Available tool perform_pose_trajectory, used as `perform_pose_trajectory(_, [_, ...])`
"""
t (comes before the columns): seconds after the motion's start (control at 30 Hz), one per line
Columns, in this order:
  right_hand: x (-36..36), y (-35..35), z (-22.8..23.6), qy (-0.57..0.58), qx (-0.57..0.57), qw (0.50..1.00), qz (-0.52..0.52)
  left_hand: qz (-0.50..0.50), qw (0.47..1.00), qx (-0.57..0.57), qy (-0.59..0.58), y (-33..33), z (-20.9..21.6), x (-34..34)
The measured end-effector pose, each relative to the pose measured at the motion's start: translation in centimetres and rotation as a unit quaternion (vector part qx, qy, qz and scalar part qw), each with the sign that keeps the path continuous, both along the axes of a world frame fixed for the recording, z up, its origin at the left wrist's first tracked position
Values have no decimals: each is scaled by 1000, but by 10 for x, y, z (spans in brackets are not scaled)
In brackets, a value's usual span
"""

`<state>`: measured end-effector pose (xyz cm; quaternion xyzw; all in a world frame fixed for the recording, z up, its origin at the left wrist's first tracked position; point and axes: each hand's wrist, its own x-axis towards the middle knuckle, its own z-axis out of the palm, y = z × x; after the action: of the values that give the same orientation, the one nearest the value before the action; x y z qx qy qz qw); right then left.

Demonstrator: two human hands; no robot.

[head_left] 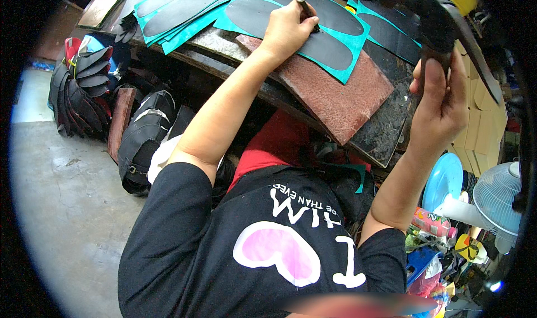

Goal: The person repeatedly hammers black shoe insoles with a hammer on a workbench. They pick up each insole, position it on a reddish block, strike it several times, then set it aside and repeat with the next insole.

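My left hand [286, 31] is closed around a short dark punch [302, 3], held nearly upright on a teal sheet [345, 75] with dark grey sole-shaped pieces [330, 45]. The punch's lower end meets the sheet close to the rim of one sole shape; my fingers partly cover it. Beneath the sheet lies a reddish-brown board [341, 102], set at a slant on the worktable. On the right, my right hand [439, 97] grips the handle of a dark hammer [433, 24], raised well above the table and apart from the punch.
More teal sheets with sole shapes [187, 7] are stacked at the far left of the table [210, 60]. Bundled dark sole pieces [84, 91] and a black bag [146, 142] are on the left. A fan [498, 198], cardboard [481, 122] and a pink bottle [432, 222] crowd the right.
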<state>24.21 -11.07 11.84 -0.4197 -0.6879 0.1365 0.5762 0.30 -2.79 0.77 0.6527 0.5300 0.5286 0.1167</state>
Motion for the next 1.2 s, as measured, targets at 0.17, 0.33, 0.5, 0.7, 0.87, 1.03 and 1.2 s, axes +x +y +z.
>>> perform_pose_trajectory(0.17, [-19,14,-26,-169,-5,986,-11,31,977,68,201,-10,7,21])
perform_pose_trajectory(0.33, [7,20,-49,-234,-93,965,-79,-6,947,1,-322,-2,8,-7])
perform_pose_trajectory(0.5, [10,22,-47,-154,-160,974,-44,-27,958,-18,-284,3,2,-41])
perform_pose_trajectory(0.7, [-15,31,-28,-157,-98,983,16,-23,972,-84,-219,5,-5,-39])
perform_pose_trajectory(0.87, [-23,24,10,-87,40,995,42,-40,974,-83,-207,3,1,-37])
perform_pose_trajectory(1.03, [-47,31,2,-100,98,989,42,42,987,46,150,-2,10,-21])
perform_pose_trajectory(1.2, [-36,47,-40,-190,-96,977,-31,108,987,87,87,4,1,-15])
